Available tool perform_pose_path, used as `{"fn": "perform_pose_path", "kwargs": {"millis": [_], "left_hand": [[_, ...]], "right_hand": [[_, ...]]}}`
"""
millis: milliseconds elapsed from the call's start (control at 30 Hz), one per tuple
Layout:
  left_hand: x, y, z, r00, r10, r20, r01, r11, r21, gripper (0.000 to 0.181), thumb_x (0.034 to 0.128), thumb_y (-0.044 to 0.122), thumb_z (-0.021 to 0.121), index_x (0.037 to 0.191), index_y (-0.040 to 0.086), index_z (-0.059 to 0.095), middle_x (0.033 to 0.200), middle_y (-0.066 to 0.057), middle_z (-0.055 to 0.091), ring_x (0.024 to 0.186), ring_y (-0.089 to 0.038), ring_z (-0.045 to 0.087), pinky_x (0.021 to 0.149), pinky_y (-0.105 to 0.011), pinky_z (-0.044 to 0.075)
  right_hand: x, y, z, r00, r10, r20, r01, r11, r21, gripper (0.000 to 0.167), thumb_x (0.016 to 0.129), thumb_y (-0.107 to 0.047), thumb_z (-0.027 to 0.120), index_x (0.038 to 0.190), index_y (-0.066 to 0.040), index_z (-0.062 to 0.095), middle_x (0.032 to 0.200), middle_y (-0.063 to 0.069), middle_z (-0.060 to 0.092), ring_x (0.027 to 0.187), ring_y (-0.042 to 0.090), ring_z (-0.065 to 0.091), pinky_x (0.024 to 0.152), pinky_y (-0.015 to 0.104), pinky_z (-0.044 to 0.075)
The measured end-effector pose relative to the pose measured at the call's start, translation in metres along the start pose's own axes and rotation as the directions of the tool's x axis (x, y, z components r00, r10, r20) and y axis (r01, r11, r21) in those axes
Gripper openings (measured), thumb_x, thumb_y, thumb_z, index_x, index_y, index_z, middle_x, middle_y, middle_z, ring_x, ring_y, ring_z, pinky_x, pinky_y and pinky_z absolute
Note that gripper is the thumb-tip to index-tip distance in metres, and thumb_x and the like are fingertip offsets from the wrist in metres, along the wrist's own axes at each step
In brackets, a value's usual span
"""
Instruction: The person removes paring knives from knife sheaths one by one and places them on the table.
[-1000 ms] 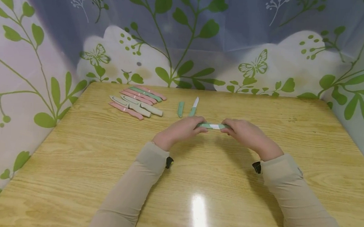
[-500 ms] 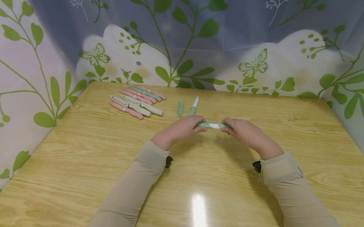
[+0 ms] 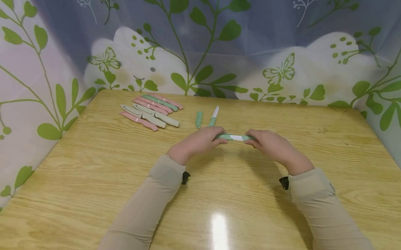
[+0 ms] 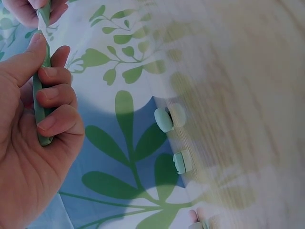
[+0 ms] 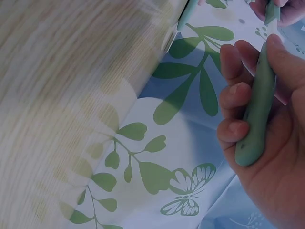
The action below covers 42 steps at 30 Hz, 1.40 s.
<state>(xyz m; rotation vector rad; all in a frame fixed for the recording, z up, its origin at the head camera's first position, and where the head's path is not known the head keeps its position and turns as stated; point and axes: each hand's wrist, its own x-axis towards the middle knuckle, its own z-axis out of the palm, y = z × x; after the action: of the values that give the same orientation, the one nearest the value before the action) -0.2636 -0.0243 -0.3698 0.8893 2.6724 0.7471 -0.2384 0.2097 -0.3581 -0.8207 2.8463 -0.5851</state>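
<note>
In the head view a small knife (image 3: 236, 137) lies level between my two hands, a short stretch of pale blade showing. My right hand (image 3: 270, 148) grips its green handle, fingers curled round it in the right wrist view. A green blade sheath (image 4: 40, 102) sits in the curled fingers of my left hand (image 3: 198, 143). The blade's tip end is inside the sheath, out of sight. Just beyond the left hand lies another green-handled knife (image 3: 215, 112) with a bare blade, its handle end partly hidden. Beside it is a loose green sheath (image 3: 199, 119).
Several sheathed knives lie together at the back left of the wooden table (image 3: 230, 192): pink knives (image 3: 146, 124), pale green knives (image 3: 159, 117) and a green knife (image 3: 166, 104). A leaf-patterned cloth (image 3: 209, 33) surrounds the table's back and sides.
My right hand has shifted very slightly to the right, so the gap between the hands is a touch wider. The knives and sheath on the table have not moved.
</note>
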Motion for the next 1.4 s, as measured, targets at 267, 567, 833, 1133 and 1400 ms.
{"fn": "perform_pose_path", "kwargs": {"millis": [267,567,833,1133,1400], "left_hand": [[-0.0003,0.0005,-0.0014,1.000,0.005,0.002,-0.005,1.000,0.008,0.031,0.1002,0.030,0.052,0.120,0.007,0.059,0.101,-0.005,0.065,0.082,-0.014,0.053,0.079,-0.029,0.046],[0.0001,-0.0010,-0.0014,1.000,-0.012,-0.012,0.013,1.000,0.018,0.030,0.1003,0.031,0.052,0.119,0.008,0.060,0.100,-0.003,0.065,0.082,-0.014,0.054,0.080,-0.030,0.046],[-0.0003,-0.0007,-0.0025,1.000,-0.020,-0.003,0.020,1.000,0.013,0.031,0.1001,0.031,0.052,0.120,0.007,0.059,0.102,-0.006,0.066,0.084,-0.014,0.055,0.080,-0.031,0.047],[-0.0007,-0.0017,-0.0024,1.000,-0.012,-0.005,0.012,1.000,0.010,0.030,0.1005,0.030,0.052,0.118,0.007,0.059,0.102,-0.007,0.066,0.084,-0.014,0.055,0.081,-0.031,0.047],[-0.0004,-0.0023,-0.0012,1.000,-0.018,-0.004,0.018,1.000,-0.004,0.029,0.1005,0.030,0.051,0.118,0.007,0.059,0.100,-0.007,0.065,0.080,-0.015,0.051,0.077,-0.029,0.044]], "right_hand": [[-0.0006,0.0042,-0.0014,1.000,-0.003,0.004,0.003,1.000,0.009,0.020,0.102,-0.019,0.050,0.111,-0.004,0.059,0.083,0.009,0.059,0.065,0.014,0.045,0.061,0.031,0.040],[-0.0005,0.0053,-0.0026,1.000,0.003,0.007,-0.003,1.000,0.010,0.018,0.102,-0.019,0.050,0.108,-0.005,0.059,0.081,0.010,0.058,0.063,0.014,0.044,0.060,0.030,0.039],[-0.0008,0.0068,-0.0033,1.000,0.001,0.022,-0.001,1.000,0.016,0.020,0.102,-0.018,0.050,0.112,-0.003,0.058,0.084,0.010,0.059,0.065,0.015,0.045,0.061,0.032,0.040],[-0.0012,0.0064,-0.0039,1.000,0.012,0.024,-0.012,1.000,0.018,0.019,0.102,-0.018,0.050,0.110,-0.004,0.059,0.084,0.010,0.059,0.066,0.015,0.046,0.062,0.032,0.040],[-0.0020,0.0075,-0.0046,1.000,0.014,0.025,-0.015,1.000,0.026,0.019,0.102,-0.019,0.050,0.109,-0.004,0.059,0.083,0.011,0.058,0.066,0.015,0.045,0.062,0.031,0.039]]}}
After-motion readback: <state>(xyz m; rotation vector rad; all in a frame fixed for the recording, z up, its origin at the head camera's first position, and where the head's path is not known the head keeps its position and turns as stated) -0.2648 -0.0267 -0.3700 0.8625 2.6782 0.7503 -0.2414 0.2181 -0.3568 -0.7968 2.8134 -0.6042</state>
